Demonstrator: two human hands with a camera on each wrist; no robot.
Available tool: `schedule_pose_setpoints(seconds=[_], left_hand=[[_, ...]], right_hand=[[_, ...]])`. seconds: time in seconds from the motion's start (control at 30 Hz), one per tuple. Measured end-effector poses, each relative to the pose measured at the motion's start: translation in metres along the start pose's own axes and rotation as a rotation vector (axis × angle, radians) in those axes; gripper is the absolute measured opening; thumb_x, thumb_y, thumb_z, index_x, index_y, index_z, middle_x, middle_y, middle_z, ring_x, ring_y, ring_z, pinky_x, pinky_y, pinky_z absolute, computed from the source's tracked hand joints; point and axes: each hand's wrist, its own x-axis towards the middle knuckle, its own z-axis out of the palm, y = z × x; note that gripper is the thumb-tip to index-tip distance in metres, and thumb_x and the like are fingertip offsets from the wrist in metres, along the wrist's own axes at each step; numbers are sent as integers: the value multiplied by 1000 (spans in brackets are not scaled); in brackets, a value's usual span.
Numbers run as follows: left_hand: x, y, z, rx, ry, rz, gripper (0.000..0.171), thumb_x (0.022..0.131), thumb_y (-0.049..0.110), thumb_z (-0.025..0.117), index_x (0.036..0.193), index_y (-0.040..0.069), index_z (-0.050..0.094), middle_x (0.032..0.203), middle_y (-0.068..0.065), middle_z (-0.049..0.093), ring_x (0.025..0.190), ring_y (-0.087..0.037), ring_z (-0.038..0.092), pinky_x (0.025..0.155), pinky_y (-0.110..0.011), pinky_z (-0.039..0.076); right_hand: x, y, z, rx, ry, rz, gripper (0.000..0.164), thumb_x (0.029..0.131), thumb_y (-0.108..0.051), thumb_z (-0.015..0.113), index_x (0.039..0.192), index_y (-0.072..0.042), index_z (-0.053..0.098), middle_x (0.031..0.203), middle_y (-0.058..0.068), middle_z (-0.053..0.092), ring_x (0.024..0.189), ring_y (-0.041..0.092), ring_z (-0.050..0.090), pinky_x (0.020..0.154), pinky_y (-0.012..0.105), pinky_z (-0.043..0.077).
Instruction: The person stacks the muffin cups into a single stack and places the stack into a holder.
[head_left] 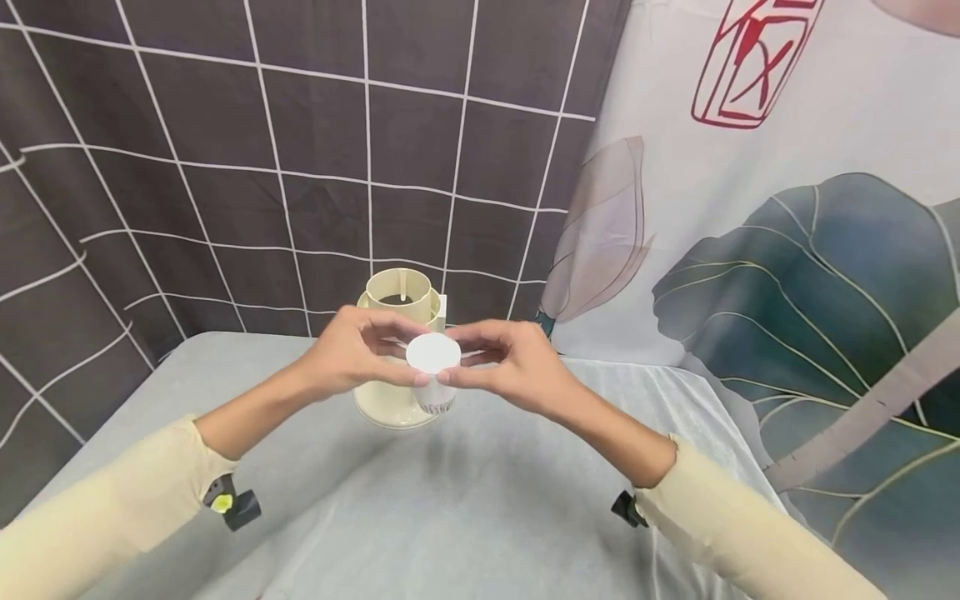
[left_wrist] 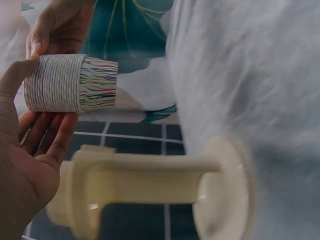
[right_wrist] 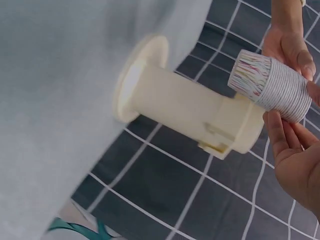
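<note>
Both hands hold a stack of nested paper cups (head_left: 433, 354) above the table. The stack's white round end faces up, and many rims show as ridges in the wrist views. Its lower end, the paper cup body (left_wrist: 99, 82), has a coloured streak pattern. My left hand (head_left: 358, 348) grips one side between thumb and fingers, and my right hand (head_left: 517, 358) grips the other side the same way. Just behind the stack stands a cream cup dispenser (head_left: 386, 404), upright, with a round base, a tall column (right_wrist: 175, 97) and an open cylindrical top. The cups partly cover it in the head view.
A grey cloth (head_left: 465, 517) covers the table. Behind it hangs a dark curtain with a white grid (head_left: 315, 125); to the right is a pale curtain with a large leaf print (head_left: 810, 292). Cameras (head_left: 238, 506) sit on both wrists.
</note>
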Motion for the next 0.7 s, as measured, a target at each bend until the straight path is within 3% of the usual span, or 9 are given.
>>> schedule_pose_setpoints(seconds=[0.23, 0.43, 0.7], left_hand=[[17, 27, -25, 15, 32, 49, 51, 78, -16, 92, 127, -14, 77, 111, 3, 86, 101, -13, 83, 94, -36, 72], [30, 49, -44, 18, 74, 61, 49, 78, -15, 92, 125, -6, 81, 109, -2, 87, 93, -16, 82, 79, -30, 71], [48, 66, -63, 93, 143, 41, 51, 80, -11, 95, 128, 2, 83, 111, 0, 87, 100, -13, 82, 88, -26, 70]], right_hand=[[30, -25, -7, 2, 34, -42, 40, 90, -17, 96, 127, -10, 84, 118, 4, 87, 104, 18, 86, 94, 32, 71], [56, -40, -18, -37, 44, -89, 45, 90, -19, 96, 132, -11, 83, 119, 3, 87, 106, 16, 86, 96, 32, 70], [85, -52, -29, -29, 66, -110, 47, 91, -19, 96, 134, -9, 81, 122, 5, 86, 108, 19, 85, 99, 31, 69]])
